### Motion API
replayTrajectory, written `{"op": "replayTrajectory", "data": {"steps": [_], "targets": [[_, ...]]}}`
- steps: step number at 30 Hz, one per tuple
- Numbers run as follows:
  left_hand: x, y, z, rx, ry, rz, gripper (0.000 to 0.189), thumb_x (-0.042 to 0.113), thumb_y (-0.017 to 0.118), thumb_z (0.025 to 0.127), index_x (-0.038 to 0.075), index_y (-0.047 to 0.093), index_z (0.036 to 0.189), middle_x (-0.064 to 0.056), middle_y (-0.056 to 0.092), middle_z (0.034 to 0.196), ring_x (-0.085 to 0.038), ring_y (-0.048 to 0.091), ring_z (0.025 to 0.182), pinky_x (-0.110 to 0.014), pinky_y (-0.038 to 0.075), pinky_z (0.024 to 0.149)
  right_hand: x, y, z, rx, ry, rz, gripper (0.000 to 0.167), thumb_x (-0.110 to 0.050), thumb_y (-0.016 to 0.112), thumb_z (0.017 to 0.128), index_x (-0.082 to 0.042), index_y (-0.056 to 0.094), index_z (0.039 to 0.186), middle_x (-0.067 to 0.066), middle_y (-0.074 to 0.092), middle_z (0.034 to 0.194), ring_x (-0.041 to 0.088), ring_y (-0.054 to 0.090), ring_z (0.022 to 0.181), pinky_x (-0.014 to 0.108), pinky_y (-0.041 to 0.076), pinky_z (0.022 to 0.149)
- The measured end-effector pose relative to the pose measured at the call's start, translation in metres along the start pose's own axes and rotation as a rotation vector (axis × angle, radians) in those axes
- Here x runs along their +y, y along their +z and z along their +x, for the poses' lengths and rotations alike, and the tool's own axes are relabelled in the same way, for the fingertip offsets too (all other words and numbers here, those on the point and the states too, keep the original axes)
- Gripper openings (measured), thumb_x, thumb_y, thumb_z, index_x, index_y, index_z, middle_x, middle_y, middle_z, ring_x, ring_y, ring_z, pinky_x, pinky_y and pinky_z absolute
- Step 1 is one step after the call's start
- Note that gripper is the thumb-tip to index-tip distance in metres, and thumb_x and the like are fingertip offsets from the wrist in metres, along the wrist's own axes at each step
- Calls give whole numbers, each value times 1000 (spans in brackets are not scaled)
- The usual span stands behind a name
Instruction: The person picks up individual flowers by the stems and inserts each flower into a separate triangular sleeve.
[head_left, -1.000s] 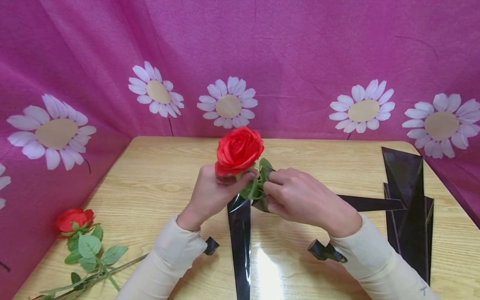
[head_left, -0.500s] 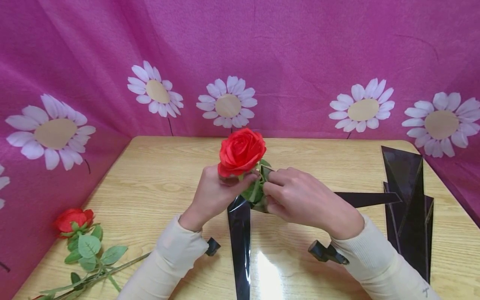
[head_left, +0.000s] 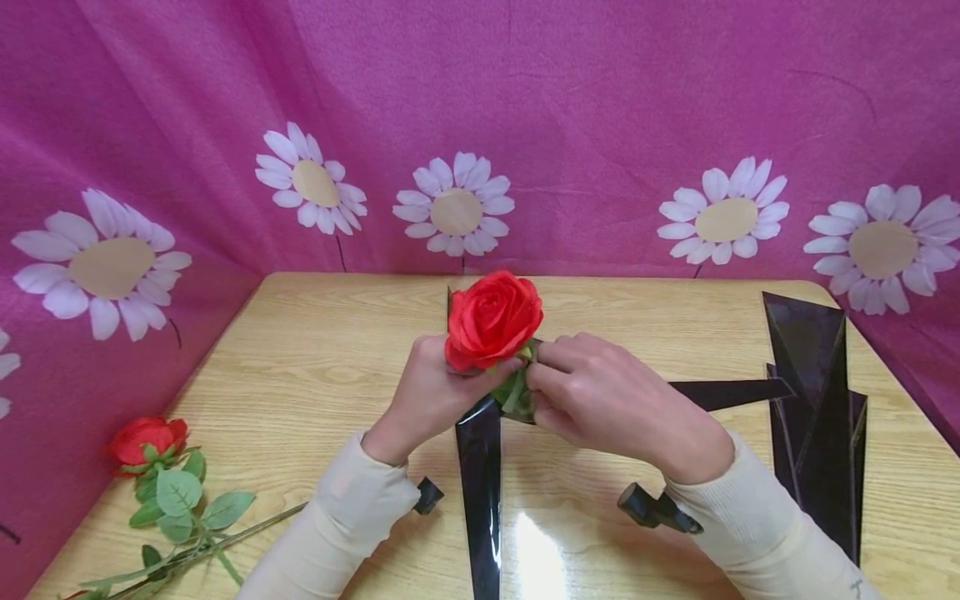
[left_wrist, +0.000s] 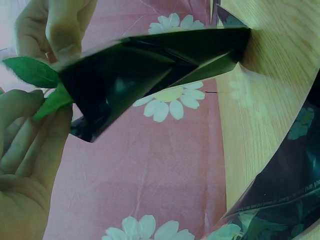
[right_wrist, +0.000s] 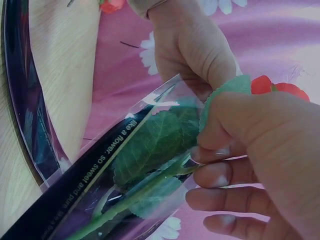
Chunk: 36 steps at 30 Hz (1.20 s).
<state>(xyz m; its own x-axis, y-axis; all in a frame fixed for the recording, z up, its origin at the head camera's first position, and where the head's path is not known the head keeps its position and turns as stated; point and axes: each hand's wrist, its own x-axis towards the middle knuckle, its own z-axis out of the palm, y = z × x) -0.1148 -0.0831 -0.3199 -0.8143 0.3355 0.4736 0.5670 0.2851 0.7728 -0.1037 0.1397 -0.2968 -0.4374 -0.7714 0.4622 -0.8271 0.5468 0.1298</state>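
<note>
My left hand [head_left: 427,400] grips a red artificial rose [head_left: 495,321] just under its bloom. A black-and-clear flower sleeve [right_wrist: 95,175] with printed lettering encloses the rose's stem and several leaves. My right hand [head_left: 600,400] pinches the sleeve's wide mouth beside a green leaf [right_wrist: 227,97], thumb over the leaf. The sleeve's narrow end points right, behind my right wrist, in the head view. From the left wrist view, leaves [left_wrist: 32,72] stick out of the mouth between both hands, and the sleeve tapers down toward the table.
Another black sleeve [head_left: 480,500] lies lengthwise in front of me on the wooden table [head_left: 337,333]. Several more sleeves [head_left: 821,433] are stacked at the right. Red roses with leafy stems [head_left: 176,500] lie at the left. A pink daisy-print cloth [head_left: 585,125] hangs behind.
The rose bloom has moved down and slightly right, closer to the sleeve's mouth, with my left hand. The sleeve's narrow end has shifted slightly left and away from me. My right hand keeps its pinch.
</note>
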Motion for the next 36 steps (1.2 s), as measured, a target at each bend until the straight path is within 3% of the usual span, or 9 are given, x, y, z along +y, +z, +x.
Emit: {"op": "replayTrajectory", "data": {"steps": [11, 20, 31, 36], "targets": [[-3, 1, -2, -25, 61, 8, 62, 5, 86, 79, 2, 62, 136, -17, 72, 130, -31, 71, 120, -34, 62, 97, -1, -9, 0, 20, 25, 11, 16, -16, 87, 76, -12, 74, 85, -3, 65, 78, 10, 56, 70, 30, 59, 75], [-3, 0, -4, -78, 7, -33, 60, 2, 85, 79, 1, 63, 135, -18, 74, 126, -32, 71, 118, -32, 62, 97, -2, -16, -2, 34, 26, -2, 22, -20, 91, 75, -11, 77, 89, -1, 69, 83, 14, 63, 75, 33, 61, 79], [-1, 1, -4, -116, 9, 40, 55, 6, 86, 79, 1, 67, 130, -16, 77, 120, -30, 73, 110, -32, 63, 93, -6, -23, -3, 70, 9, 20, 23, -17, 88, 76, -12, 77, 95, 0, 71, 87, 14, 63, 77, 31, 60, 76], [2, -5, -2, -113, 65, 112, 45, 6, 87, 78, 0, 74, 121, -15, 80, 106, -26, 76, 95, -32, 64, 90, -2, -23, -3, 78, 23, 12, 27, -18, 90, 75, -10, 78, 98, 0, 71, 85, 14, 64, 75, 32, 61, 77]]}}
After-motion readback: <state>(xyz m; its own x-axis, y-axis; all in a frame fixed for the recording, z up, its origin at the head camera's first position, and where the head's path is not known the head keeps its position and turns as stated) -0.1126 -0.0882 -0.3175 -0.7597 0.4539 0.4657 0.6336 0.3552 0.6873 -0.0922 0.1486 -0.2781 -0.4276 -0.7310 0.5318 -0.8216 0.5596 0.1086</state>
